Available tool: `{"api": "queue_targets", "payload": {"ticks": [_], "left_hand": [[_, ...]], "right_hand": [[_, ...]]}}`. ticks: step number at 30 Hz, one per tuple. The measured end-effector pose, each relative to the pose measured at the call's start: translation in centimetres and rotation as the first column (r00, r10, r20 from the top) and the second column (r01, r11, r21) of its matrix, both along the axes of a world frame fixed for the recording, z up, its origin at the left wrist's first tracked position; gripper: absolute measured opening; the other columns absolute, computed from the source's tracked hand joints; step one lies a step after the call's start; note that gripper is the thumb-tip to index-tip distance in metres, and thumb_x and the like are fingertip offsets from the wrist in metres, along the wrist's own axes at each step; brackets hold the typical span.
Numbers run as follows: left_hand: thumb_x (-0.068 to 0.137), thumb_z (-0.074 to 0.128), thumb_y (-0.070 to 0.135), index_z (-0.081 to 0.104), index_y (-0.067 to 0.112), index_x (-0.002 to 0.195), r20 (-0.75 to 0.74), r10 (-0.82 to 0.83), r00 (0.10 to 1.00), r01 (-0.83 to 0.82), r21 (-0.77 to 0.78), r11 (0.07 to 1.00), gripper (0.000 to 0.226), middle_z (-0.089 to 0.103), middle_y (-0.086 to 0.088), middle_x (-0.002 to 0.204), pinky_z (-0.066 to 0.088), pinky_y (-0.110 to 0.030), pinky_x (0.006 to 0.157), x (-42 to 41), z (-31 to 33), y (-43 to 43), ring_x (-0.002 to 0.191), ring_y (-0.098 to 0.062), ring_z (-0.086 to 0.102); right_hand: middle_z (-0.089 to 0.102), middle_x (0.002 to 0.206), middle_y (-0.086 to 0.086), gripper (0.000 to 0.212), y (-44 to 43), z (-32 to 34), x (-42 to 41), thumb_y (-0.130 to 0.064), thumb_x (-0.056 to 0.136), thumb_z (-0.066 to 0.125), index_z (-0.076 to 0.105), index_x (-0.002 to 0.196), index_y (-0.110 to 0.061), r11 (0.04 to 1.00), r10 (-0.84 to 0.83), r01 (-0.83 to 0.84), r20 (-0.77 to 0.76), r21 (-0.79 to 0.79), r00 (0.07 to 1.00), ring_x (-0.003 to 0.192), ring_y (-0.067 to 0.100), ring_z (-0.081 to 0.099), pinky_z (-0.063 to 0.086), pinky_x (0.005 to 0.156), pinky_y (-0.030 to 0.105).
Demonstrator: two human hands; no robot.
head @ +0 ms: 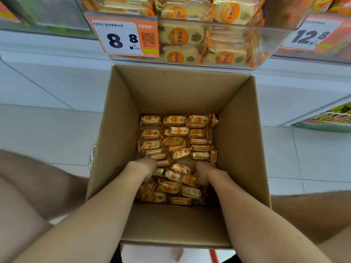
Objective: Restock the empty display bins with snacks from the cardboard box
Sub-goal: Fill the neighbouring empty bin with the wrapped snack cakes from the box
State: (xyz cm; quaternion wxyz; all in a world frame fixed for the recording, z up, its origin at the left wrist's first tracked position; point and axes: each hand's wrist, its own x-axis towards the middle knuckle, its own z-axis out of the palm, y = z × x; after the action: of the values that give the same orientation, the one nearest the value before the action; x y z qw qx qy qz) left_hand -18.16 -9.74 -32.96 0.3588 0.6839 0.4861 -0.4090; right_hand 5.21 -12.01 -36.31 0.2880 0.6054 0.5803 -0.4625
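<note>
A: Hands vs stock?
B: Both down in brown cardboard box; left hand and right hand flank loose orange-wrapped snack packets, lower centre; fingers buried, grip unclear; clear plastic display bin top centre.

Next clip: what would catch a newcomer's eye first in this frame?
An open cardboard box fills the middle, its bottom covered with orange snack packets. The left hand and right hand reach down among the packets on the near side, fingers hidden. Above the box, a clear display bin holds the same packets, with an 8.8 price tag on its front.
</note>
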Motion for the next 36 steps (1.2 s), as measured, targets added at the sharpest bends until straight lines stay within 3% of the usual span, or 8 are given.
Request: {"api": "queue_targets", "payload": {"ticks": [7, 12, 18, 21, 27, 32, 34, 36], "left_hand": [[0.099, 0.071, 0.029, 0.076, 0.023, 0.101, 0.25, 0.4, 0.882, -0.399, -0.057, 0.915, 0.008, 0.07, -0.001, 0.113, 0.059, -0.039, 0.093, -0.8, 2.1, 1.8, 0.105, -0.021, 0.067], [0.104, 0.065, 0.018, 0.074, 0.01, 0.111, 0.492, 0.728, 0.477, -0.718, -0.259, 0.646, 0.014, 0.063, -0.007, 0.126, 0.066, -0.038, 0.082, -0.6, 6.7, 1.9, 0.114, -0.022, 0.065], [0.1, 0.054, -0.01, 0.073, 0.003, 0.118, 0.605, 0.773, 0.192, -0.735, -0.433, 0.522, 0.029, 0.063, -0.018, 0.131, 0.063, -0.038, 0.092, 0.1, 13.6, 2.8, 0.119, -0.028, 0.068], [0.093, 0.054, -0.014, 0.069, 0.002, 0.128, 0.666, 0.739, 0.099, -0.63, -0.533, 0.565, 0.041, 0.067, -0.022, 0.132, 0.06, -0.037, 0.098, -0.1, 17.5, 3.0, 0.12, -0.026, 0.07], [0.08, 0.092, 0.027, 0.075, 0.027, 0.114, 0.868, 0.388, 0.309, -0.627, -0.12, 0.77, 0.038, 0.074, 0.001, 0.116, 0.059, -0.038, 0.097, -0.1, 24.6, 3.5, 0.109, -0.015, 0.07], [0.083, 0.089, 0.014, 0.068, 0.025, 0.126, 0.954, 0.244, 0.172, -0.623, -0.086, 0.778, 0.049, 0.075, 0.0, 0.12, 0.057, -0.037, 0.101, 1.1, 30.0, 5.1, 0.113, -0.017, 0.071], [0.083, 0.09, 0.024, 0.061, 0.033, 0.134, 0.972, 0.144, 0.188, -0.664, 0.018, 0.747, 0.059, 0.072, 0.006, 0.122, 0.055, -0.032, 0.1, 1.8, 31.0, 6.0, 0.114, -0.011, 0.07], [0.09, 0.083, 0.033, 0.057, 0.036, 0.137, 0.933, -0.033, 0.358, -0.715, 0.297, 0.633, 0.054, 0.062, 0.014, 0.123, 0.052, -0.027, 0.1, 2.4, 31.1, 6.6, 0.114, -0.001, 0.063]], "right_hand": [[0.063, 0.126, 0.004, 0.042, 2.5, 3.9, 0.2, -0.021, 0.089, 0.082, 0.064, 0.127, -0.02, 0.938, -0.276, 0.316, -0.246, 0.143, 0.929, 0.114, 0.022, 0.062, 0.053, 0.092, 0.033], [0.073, 0.104, -0.001, 0.039, 4.0, 10.2, 1.1, -0.029, 0.082, 0.089, 0.069, 0.114, -0.02, 0.899, -0.276, 0.386, -0.416, 0.208, 0.866, 0.096, 0.013, 0.07, 0.056, 0.081, 0.028], [0.079, 0.104, -0.006, 0.038, 5.1, 18.0, 2.3, -0.022, 0.078, 0.092, 0.08, 0.114, -0.018, 0.853, -0.052, 0.3, -0.503, 0.427, 0.863, 0.098, 0.003, 0.072, 0.058, 0.095, 0.029], [0.078, 0.105, -0.01, 0.034, 5.1, 21.2, 2.0, -0.024, 0.081, 0.09, 0.081, 0.113, -0.022, 0.802, 0.106, 0.189, -0.447, 0.566, 0.888, 0.096, 0.0, 0.07, 0.055, 0.088, 0.018], [0.067, 0.13, -0.011, 0.062, 5.6, 27.6, 1.8, -0.029, 0.084, 0.088, 0.062, 0.14, -0.029, 0.734, 0.214, 0.166, -0.456, 0.659, 0.864, 0.098, 0.002, 0.07, 0.059, 0.09, 0.028], [0.065, 0.138, -0.008, 0.054, 6.7, 33.4, 3.4, -0.026, 0.095, 0.076, 0.056, 0.146, -0.022, 0.76, 0.216, 0.223, -0.56, 0.61, 0.8, 0.129, 0.002, 0.058, 0.045, 0.115, 0.036], [0.065, 0.136, -0.008, 0.048, 7.6, 35.6, 4.6, -0.024, 0.097, 0.072, 0.058, 0.143, -0.023, 0.683, 0.246, 0.233, -0.518, 0.693, 0.819, 0.127, 0.006, 0.06, 0.049, 0.11, 0.038], [0.064, 0.138, -0.005, 0.049, 8.5, 37.2, 6.0, -0.024, 0.1, 0.069, 0.054, 0.147, -0.023, 0.491, 0.272, 0.205, -0.373, 0.847, 0.887, 0.125, 0.013, 0.059, 0.051, 0.102, 0.036]]}}
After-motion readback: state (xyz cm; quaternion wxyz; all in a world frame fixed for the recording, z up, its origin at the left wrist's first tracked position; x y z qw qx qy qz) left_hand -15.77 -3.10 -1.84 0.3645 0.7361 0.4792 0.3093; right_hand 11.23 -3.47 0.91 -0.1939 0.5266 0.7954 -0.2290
